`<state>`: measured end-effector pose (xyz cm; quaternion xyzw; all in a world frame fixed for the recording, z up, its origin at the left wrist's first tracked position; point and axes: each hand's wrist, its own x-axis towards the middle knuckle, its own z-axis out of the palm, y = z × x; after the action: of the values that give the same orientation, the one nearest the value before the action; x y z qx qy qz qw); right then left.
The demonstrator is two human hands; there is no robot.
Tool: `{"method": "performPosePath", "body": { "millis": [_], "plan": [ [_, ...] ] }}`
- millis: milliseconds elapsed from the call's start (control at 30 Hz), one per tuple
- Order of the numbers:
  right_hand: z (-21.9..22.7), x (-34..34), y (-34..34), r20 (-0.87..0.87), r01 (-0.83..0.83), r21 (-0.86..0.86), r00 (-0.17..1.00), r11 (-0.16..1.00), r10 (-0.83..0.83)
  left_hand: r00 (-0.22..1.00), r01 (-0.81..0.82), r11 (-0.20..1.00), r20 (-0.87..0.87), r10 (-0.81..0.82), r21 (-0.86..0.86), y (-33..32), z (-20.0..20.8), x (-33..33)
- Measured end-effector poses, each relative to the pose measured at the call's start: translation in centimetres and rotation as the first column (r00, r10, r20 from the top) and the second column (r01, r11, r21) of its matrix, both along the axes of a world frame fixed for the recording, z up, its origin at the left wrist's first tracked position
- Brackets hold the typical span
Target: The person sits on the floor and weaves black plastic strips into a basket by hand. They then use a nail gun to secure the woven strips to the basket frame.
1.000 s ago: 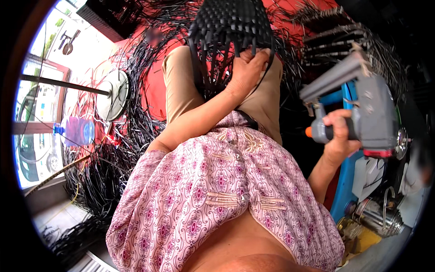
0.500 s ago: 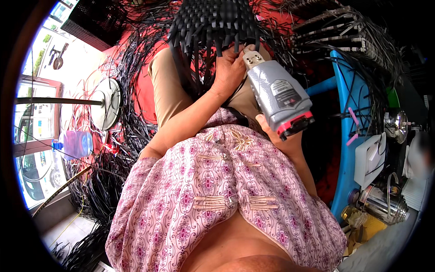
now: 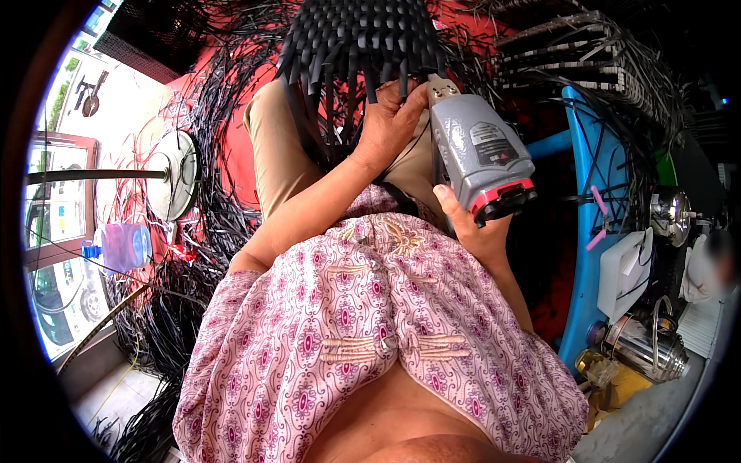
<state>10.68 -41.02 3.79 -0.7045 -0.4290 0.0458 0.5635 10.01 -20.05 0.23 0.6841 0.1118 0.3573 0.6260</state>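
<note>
A black basket woven from flat plastic strips sits at the top middle, its loose strip ends hanging toward my lap. My left hand is closed in a pinch just under its edge, at the strip ends; what lies between the fingertips is partly hidden. In my right hand is a grey-and-red power tool, held from beneath. The tool's pale metal nose points away from me, close beside my left fingertips and the basket's edge. Its body hides most of my right fingers.
Heaps of black strips cover the red floor on the left, near a round stand base and a clear bottle. To the right stand a blue plastic seat, a metal flask and another basket frame.
The tool has shifted slightly right and up, with its nose farther from me. My left hand stays pinched by the basket's edge, its thumb now more visible. The basket has tipped slightly.
</note>
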Motion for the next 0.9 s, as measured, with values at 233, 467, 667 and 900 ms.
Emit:
{"method": "performPosePath", "body": {
  "millis": [233,467,667,900],
  "plan": [
    [0.8,0.4,0.4,0.321,0.020,-0.044,0.947,0.999,-0.005,0.996,-0.038,0.997,0.083,0.033,0.061,-0.5,1.6,-0.3],
    [0.2,-0.1,0.4,0.392,0.088,-0.111,0.919,0.990,-0.038,1.000,0.006,1.000,0.013,-0.006,0.009,-0.2,1.0,-0.4],
    [0.3,-0.6,1.3,0.178,0.094,-0.048,0.981,0.994,-0.084,0.999,-0.036,0.996,-0.012,0.037,0.083,0.3,0.1,-0.1],
    [0.9,-0.5,1.1,0.017,0.117,-0.012,0.993,0.993,-0.117,0.998,0.044,0.999,0.038,-0.044,-0.008,0.3,0.7,0.0]
  ]
}}
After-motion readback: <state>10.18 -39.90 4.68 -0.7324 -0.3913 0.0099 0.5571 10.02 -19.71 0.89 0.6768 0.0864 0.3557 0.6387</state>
